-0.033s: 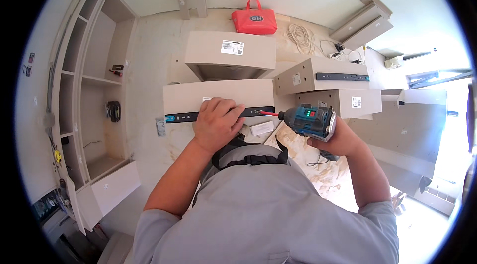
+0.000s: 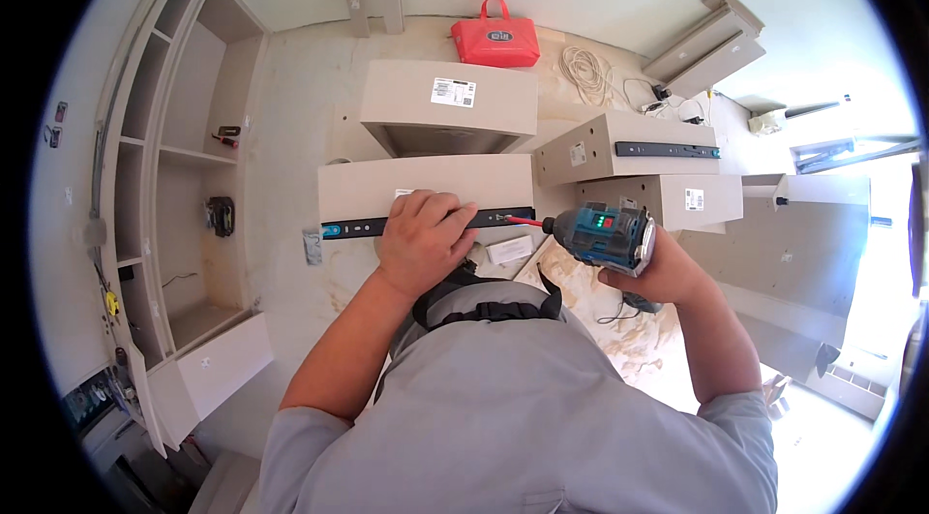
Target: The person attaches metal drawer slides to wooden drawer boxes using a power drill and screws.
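Note:
In front of me lies a beige drawer box [image 2: 363,183] with a black drawer slide [image 2: 365,227] along its near side. My left hand [image 2: 426,235] rests over the slide's middle, its fingers closed over the rail and the box edge. A blue and black cordless impact driver [image 2: 602,231] is gripped in my right hand [image 2: 672,270], to the right of the box. Its long red screwdriver bit [image 2: 524,221] points left, with the tip at the slide near its right end. Whether a screw sits there is too small to tell.
Another drawer box [image 2: 406,88] stands beyond, and a box with a slide [image 2: 571,151] is at right. Behind are a red bag [image 2: 495,42] and a coiled cable [image 2: 584,74]. A tall open cabinet [image 2: 198,161] lines the left. A small white box [image 2: 510,250] lies near me.

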Demonstrator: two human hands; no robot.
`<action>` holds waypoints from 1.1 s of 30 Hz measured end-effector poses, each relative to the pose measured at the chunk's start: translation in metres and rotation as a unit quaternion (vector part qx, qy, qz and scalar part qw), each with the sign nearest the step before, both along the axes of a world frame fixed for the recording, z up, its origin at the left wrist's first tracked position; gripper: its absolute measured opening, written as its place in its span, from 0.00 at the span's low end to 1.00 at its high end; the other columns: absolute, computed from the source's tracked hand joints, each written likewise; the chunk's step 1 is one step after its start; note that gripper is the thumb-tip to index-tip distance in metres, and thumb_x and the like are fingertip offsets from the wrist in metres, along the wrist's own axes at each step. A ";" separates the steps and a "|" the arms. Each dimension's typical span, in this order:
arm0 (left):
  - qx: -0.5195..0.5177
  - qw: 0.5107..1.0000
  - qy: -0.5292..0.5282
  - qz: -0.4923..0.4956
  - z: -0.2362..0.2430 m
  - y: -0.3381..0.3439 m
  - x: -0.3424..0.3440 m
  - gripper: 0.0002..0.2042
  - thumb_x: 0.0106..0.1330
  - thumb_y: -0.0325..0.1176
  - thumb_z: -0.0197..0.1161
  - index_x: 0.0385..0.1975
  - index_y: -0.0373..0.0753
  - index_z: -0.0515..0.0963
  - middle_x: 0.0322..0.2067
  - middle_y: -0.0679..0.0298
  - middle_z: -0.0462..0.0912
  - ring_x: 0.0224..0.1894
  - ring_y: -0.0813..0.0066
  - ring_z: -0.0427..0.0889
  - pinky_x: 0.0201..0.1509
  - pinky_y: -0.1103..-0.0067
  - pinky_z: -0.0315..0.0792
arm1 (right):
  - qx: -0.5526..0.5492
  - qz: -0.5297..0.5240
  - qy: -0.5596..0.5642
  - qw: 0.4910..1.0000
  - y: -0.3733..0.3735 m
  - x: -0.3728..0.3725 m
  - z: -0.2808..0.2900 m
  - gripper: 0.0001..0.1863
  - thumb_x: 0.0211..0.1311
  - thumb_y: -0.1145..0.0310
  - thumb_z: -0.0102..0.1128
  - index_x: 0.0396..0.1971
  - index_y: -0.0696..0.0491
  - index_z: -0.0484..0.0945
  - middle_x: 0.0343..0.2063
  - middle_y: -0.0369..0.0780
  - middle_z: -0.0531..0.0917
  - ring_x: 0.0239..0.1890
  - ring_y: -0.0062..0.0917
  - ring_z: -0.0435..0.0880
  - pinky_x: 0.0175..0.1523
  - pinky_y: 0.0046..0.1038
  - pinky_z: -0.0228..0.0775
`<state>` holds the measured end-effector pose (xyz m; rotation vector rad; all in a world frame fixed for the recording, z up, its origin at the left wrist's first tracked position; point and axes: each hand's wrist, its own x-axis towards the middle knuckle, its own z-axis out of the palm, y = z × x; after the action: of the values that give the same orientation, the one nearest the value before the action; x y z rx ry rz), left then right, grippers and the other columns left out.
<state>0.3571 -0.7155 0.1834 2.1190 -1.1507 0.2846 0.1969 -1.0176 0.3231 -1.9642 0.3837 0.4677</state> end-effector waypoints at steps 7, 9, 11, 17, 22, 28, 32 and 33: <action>0.006 1.000 0.002 -0.001 0.000 0.001 0.000 0.20 0.49 0.35 0.82 0.44 0.47 0.90 0.42 0.70 0.82 0.47 0.65 0.81 0.51 0.66 0.73 | -0.061 0.037 0.009 0.997 0.002 0.009 0.011 0.24 0.57 0.69 0.80 0.54 0.55 0.85 0.43 0.43 0.92 0.43 0.30 0.89 0.56 0.35 0.81; 0.007 1.000 0.004 -0.002 -0.001 0.001 0.000 0.19 0.49 0.35 0.82 0.44 0.47 0.90 0.42 0.70 0.82 0.47 0.65 0.81 0.51 0.65 0.73 | -0.065 0.037 0.021 0.997 0.005 0.012 0.015 0.24 0.58 0.68 0.80 0.54 0.54 0.85 0.43 0.43 0.92 0.43 0.31 0.90 0.56 0.35 0.81; 0.007 1.000 0.008 -0.002 -0.002 0.001 0.000 0.19 0.50 0.35 0.82 0.44 0.47 0.90 0.42 0.70 0.82 0.47 0.65 0.81 0.51 0.65 0.73 | -0.063 0.031 0.018 0.997 0.006 0.014 0.016 0.24 0.58 0.68 0.80 0.54 0.54 0.85 0.42 0.43 0.92 0.43 0.31 0.90 0.56 0.35 0.81; -0.003 1.000 0.007 -0.003 -0.003 0.002 0.001 0.18 0.52 0.36 0.81 0.44 0.46 0.90 0.42 0.70 0.83 0.48 0.65 0.82 0.52 0.66 0.73 | -0.055 0.027 0.004 0.998 0.008 0.017 0.018 0.24 0.57 0.67 0.80 0.53 0.54 0.85 0.42 0.43 0.92 0.42 0.32 0.90 0.55 0.34 0.81; -0.002 1.000 0.011 -0.007 -0.002 0.002 0.002 0.17 0.52 0.36 0.80 0.44 0.46 0.89 0.42 0.70 0.83 0.48 0.65 0.82 0.52 0.66 0.73 | -0.187 0.129 0.059 0.972 0.014 0.045 0.046 0.22 0.53 0.67 0.80 0.50 0.52 0.87 0.38 0.48 0.91 0.41 0.43 0.90 0.52 0.39 0.82; -0.009 1.000 0.007 -0.008 -0.004 0.004 0.003 0.17 0.52 0.36 0.80 0.44 0.46 0.89 0.42 0.70 0.83 0.48 0.65 0.82 0.52 0.66 0.74 | -0.347 0.315 0.070 0.881 0.055 0.110 0.085 0.19 0.48 0.67 0.75 0.45 0.49 0.89 0.33 0.49 0.90 0.41 0.50 0.89 0.50 0.45 0.82; -0.013 1.000 0.014 -0.005 -0.006 0.005 0.001 0.18 0.53 0.36 0.80 0.45 0.47 0.88 0.42 0.70 0.83 0.48 0.65 0.82 0.52 0.66 0.74 | -0.345 0.328 0.121 0.871 0.061 0.132 0.090 0.16 0.49 0.66 0.75 0.40 0.50 0.90 0.32 0.49 0.90 0.39 0.48 0.90 0.50 0.44 0.83; -0.017 1.000 0.012 -0.003 -0.006 0.005 -0.001 0.18 0.52 0.36 0.80 0.44 0.47 0.88 0.42 0.70 0.83 0.48 0.65 0.82 0.53 0.65 0.74 | -0.353 0.323 0.132 0.868 0.062 0.134 0.088 0.19 0.47 0.66 0.78 0.44 0.48 0.92 0.33 0.49 0.90 0.40 0.49 0.89 0.51 0.44 0.82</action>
<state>0.3566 -0.7110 0.1772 2.0833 -1.1301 0.2752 0.3309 -0.9554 0.4110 -2.7534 0.0337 1.1634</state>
